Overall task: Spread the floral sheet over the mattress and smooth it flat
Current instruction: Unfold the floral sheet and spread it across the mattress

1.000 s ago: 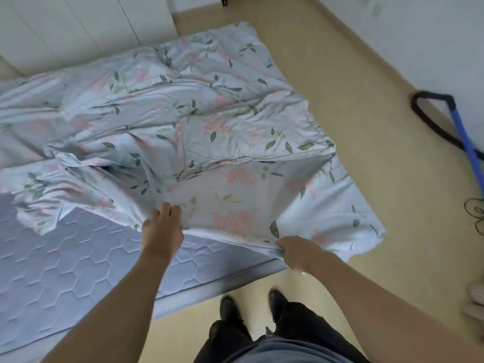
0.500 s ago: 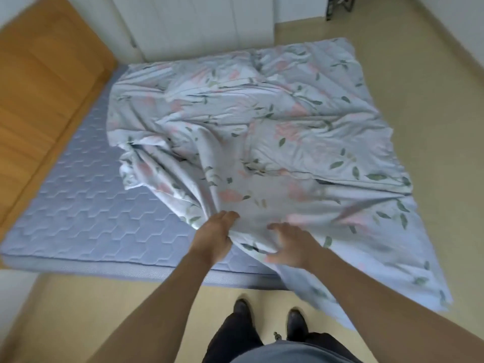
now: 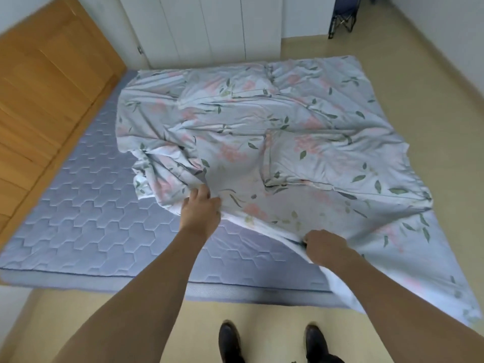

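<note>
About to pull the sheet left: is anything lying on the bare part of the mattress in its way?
Nothing visible. The bare mattress left of the floral sheet shows only quilting; left hand and right hand already grip the sheet.

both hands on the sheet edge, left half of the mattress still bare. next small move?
Probably pull the edge left. Left hand and right hand both grip the sheet, which is bunched on the right and spills onto the floor, while the mattress lies bare on the left.

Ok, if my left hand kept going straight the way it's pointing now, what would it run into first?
The left hand points away from you, up the bed, so it would probably push first into the bunched folds of the floral sheet it grips, lying on the mattress. Depth is uncertain.
</note>
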